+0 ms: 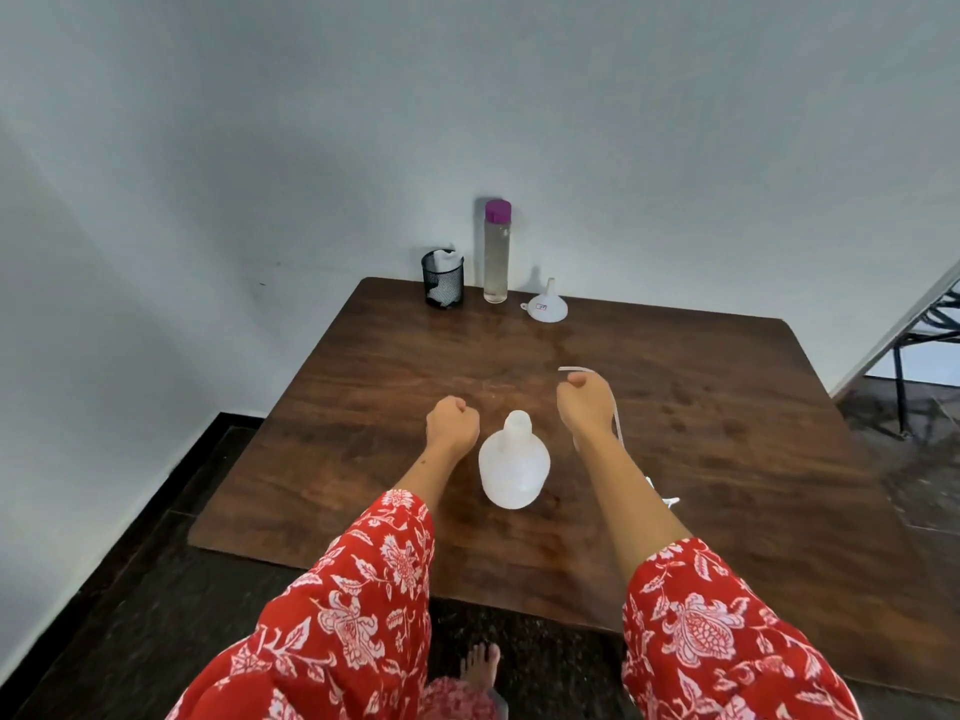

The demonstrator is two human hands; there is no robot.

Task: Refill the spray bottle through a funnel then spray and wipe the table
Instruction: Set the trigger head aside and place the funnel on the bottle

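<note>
The right hand grips the spray head's white tube; the left hand is fisted, empty. The uncapped spray bottle stands between them. The funnel label is unreadable.

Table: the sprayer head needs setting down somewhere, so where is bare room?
The table is bare right of the right hand, and across the middle between both hands and the funnel. Crowded: the far edge with mesh cup and tall bottle, and around the spray bottle.

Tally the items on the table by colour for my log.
White: 3 - spray bottle, funnel, sprayer head with tube
Clear with purple cap: 1 - tall bottle
Black: 1 - mesh cup
Total: 5
</note>
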